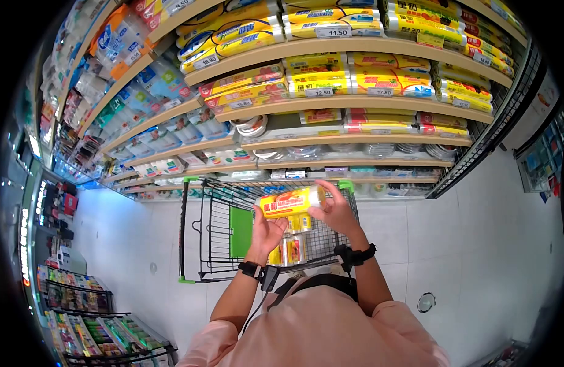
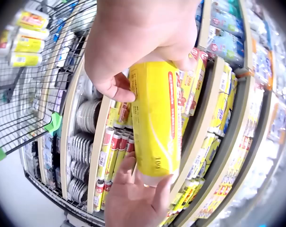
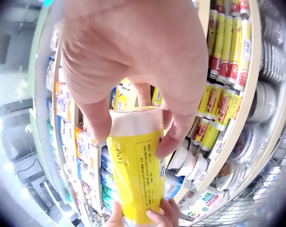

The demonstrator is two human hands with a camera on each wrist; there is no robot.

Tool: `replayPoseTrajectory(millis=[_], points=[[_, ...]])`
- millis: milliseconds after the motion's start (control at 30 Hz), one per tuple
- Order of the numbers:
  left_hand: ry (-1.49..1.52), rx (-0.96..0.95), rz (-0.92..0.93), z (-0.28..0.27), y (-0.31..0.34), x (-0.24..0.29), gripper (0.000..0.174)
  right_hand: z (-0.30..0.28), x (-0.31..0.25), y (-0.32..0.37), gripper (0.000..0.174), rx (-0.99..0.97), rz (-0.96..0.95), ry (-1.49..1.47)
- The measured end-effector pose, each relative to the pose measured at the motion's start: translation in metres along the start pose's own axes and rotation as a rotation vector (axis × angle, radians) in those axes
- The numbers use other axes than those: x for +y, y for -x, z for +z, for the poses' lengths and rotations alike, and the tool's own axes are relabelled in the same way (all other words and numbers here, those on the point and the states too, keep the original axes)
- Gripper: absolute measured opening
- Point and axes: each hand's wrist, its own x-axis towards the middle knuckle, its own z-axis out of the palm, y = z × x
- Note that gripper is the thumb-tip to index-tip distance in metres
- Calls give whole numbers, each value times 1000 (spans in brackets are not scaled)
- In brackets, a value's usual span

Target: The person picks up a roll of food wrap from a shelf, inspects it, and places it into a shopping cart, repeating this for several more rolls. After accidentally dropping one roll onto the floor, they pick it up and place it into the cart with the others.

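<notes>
Evidently faces stocked shelves (image 1: pixel 361 46) across a wire shopping cart (image 1: pixel 240 235); above it, grasps opposite ends of a yellow-wrapped plastic roll (image 1: pixel 291 200) with left grip (image 1: pixel 268 232) and right grip (image 1: pixel 338 213). Could drop it by loosening on slick-looking wrap.

I have the roll (image 1: pixel 287 203) between my 2 hands, its left end in my left hand (image 1: pixel 268 234), its right in my right hand (image 1: pixel 334 214), above the cart (image 1: pixel 331 246). In the cart, 2 groups of smaller rolls (image 1: pixel 292 251) lie, with a panel (image 1: pixel 240 232) to their left. The shelves (image 1: pixel 416 50) stand before me, beyond the cart: shelf rolls (image 1: pixel 389 82) on upper levels, stacked dishes (image 1: pixel 303 153) lower, packs (image 1: pixel 190 127) leftward. A rack (image 1: pixel 101 333) stands to my left.
</notes>
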Motion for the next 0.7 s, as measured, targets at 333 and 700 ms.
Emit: replayPoseTrajectory(millis=[333,700], points=[[-805,-134,390,72,20,-25,79,-16,57,-6,36,78,274,-676],[-1101,-187,474,89,19,-59,74,-36,92,9,35,177,232,-854]])
